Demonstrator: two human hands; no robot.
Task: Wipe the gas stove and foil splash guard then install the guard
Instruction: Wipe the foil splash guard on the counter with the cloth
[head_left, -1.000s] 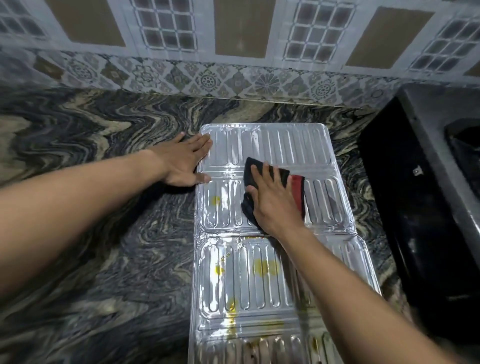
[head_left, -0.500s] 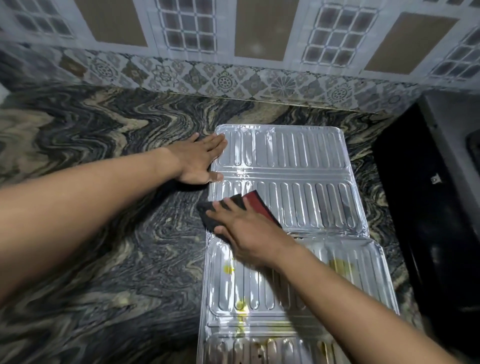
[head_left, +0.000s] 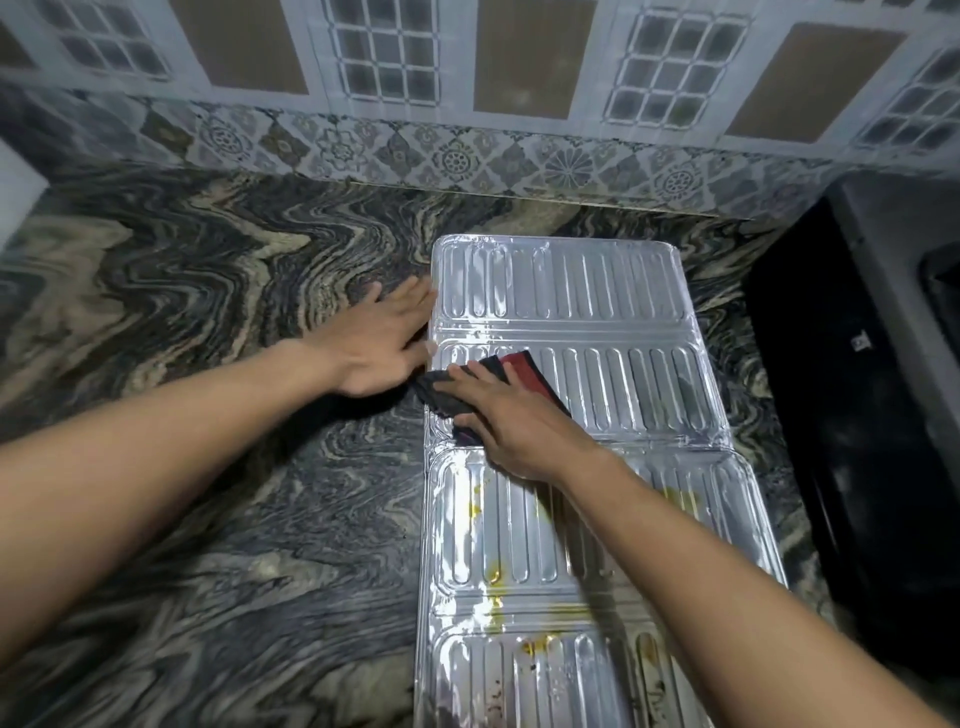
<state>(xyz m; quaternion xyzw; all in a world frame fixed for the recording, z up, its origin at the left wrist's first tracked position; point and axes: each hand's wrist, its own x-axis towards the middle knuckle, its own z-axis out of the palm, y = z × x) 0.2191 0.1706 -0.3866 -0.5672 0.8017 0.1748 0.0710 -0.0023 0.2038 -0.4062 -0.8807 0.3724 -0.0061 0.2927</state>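
Observation:
A ribbed silver foil splash guard (head_left: 576, 296) lies flat on the marbled counter, running from the back wall toward me. Yellow and brown stains mark its nearer panels. My right hand (head_left: 514, 421) presses a dark cloth with a red stripe (head_left: 524, 366) onto the guard near its left edge, on the second panel. My left hand (head_left: 382, 338) rests flat, fingers spread, on the counter against the guard's left edge. The black gas stove (head_left: 852, 395) stands at the right, partly cut off by the frame.
The swirled grey and cream stone counter (head_left: 208, 322) spreads wide to the left of the guard. A patterned tile wall (head_left: 467, 104) closes off the back. The stove's dark side sits close to the guard's right edge.
My right hand slid the cloth from the middle of the second panel leftward to the guard's left edge. My left hand stayed planted beside the guard.

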